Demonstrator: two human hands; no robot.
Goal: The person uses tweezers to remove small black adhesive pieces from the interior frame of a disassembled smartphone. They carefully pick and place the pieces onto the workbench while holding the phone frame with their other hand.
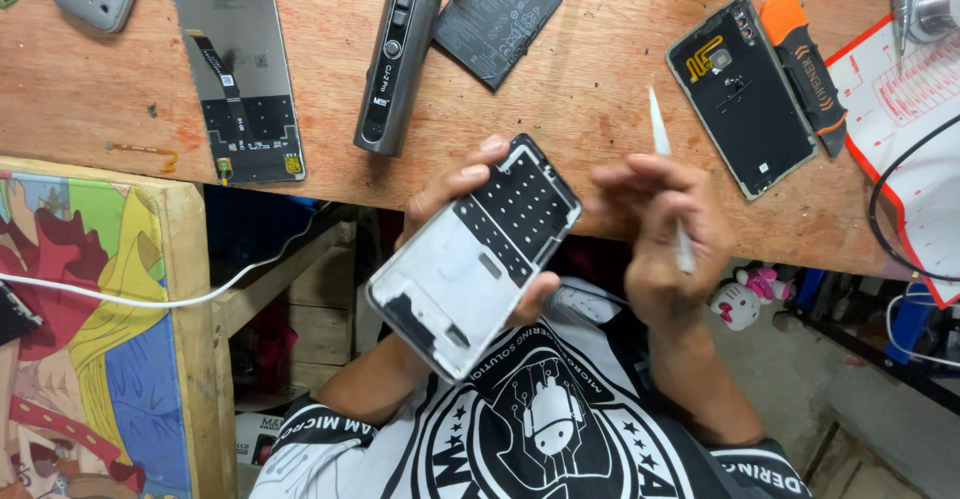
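While my left hand (470,219) gripped the phone frame (478,255) at the frame's centre, my right hand (660,229) pinched a white pick (668,174). A screen (238,74) lay on the table (580,89) upper left.

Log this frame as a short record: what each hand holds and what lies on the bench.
left hand: holds a phone frame, inner side up, tilted
right hand: holds a thin white pry tool, apart from the frame
bench: wooden
on bench, left: display panel with flex cable
on bench, middle: grey handheld tool, battery
on bench, right: phone back cover, orange-handled knife
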